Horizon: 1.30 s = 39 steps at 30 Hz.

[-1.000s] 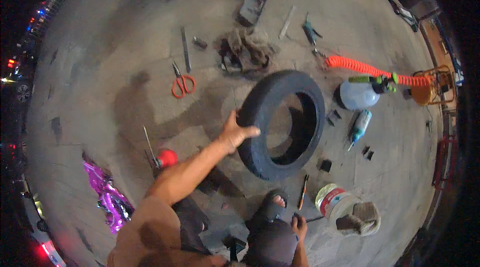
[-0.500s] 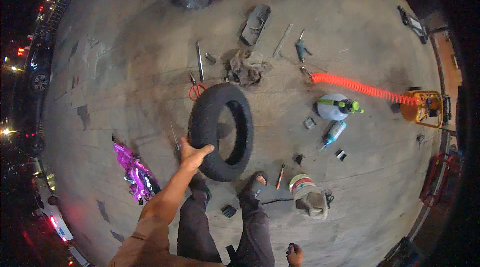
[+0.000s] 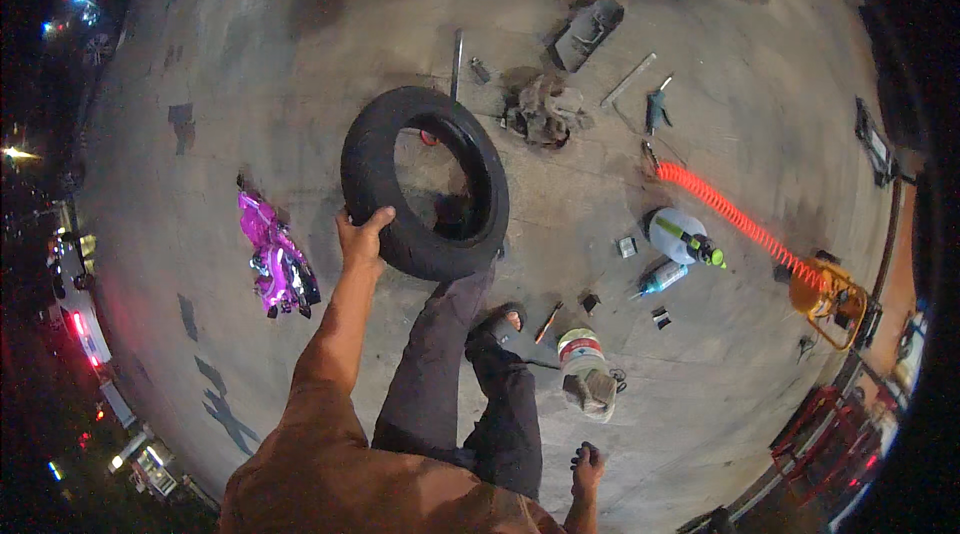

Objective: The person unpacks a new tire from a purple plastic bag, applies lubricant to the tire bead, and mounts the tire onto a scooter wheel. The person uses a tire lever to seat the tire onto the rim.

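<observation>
Tire shifted forward, left hand gripping edge; orange hose well apart; right hand, hold unclear.

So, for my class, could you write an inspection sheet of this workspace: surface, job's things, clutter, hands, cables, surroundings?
Surface: grey floor, dark patches.
Job's things: black tyre, held at its near side.
Clutter: shiny purple item, rag, sprayer, bucket.
Hands: left hand grips the tyre; right hand is away from it, grip unclear.
Cables: orange coiled hose, leading to a yellow machine.
Surroundings: dark; white vehicle at left, red light lit.
</observation>
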Available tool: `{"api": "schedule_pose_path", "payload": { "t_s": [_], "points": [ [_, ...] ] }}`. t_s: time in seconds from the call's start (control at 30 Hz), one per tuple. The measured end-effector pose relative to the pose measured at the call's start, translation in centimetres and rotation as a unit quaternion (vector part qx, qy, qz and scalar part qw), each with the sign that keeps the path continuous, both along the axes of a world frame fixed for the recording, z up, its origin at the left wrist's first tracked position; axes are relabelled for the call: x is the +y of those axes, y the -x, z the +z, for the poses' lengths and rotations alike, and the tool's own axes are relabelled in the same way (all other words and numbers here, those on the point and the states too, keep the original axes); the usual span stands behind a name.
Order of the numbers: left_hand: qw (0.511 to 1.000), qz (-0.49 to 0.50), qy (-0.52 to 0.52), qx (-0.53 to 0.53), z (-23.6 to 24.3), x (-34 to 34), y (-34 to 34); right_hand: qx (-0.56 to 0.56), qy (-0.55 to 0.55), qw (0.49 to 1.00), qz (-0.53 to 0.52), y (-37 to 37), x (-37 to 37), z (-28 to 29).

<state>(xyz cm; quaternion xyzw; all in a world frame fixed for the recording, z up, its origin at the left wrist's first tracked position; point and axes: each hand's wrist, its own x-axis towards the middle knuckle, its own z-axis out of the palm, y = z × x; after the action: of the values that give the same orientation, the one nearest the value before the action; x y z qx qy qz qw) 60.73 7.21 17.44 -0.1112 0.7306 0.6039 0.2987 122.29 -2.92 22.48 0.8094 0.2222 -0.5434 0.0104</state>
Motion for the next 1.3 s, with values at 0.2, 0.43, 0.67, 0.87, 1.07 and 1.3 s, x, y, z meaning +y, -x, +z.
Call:
{"api": "schedule_pose_path", "payload": {
  "t_s": [0.2,0.43,0.67,0.87,1.07,1.3],
  "points": [
    [0.991,0.073,-0.038,-0.110,-1.0,4.8,8.8,-0.022,0.007,0.998,0.065,6.7,9.8,-0.4],
    [0.990,0.110,0.037,-0.083,-0.6,15.0,20.4,0.048,-0.019,0.978,0.203,21.9,24.2,0.3],
    [0.992,0.097,0.065,-0.043,0.5,21.5,30.0,0.068,-0.059,0.971,0.223,31.6,34.7,1.0],
    [0.994,0.105,0.027,-0.030,-0.1,28.5,36.1,0.000,0.004,0.963,0.270,35.8,43.7,0.9],
    [0.990,0.079,0.108,-0.038,-9.8,38.0,43.2,0.017,-0.153,0.824,0.545,45.0,58.0,-6.4],
    [0.986,0.067,0.087,-0.124,-18.5,39.6,45.7,0.095,-0.107,0.924,0.354,56.9,74.3,-2.3]
  ]
}}
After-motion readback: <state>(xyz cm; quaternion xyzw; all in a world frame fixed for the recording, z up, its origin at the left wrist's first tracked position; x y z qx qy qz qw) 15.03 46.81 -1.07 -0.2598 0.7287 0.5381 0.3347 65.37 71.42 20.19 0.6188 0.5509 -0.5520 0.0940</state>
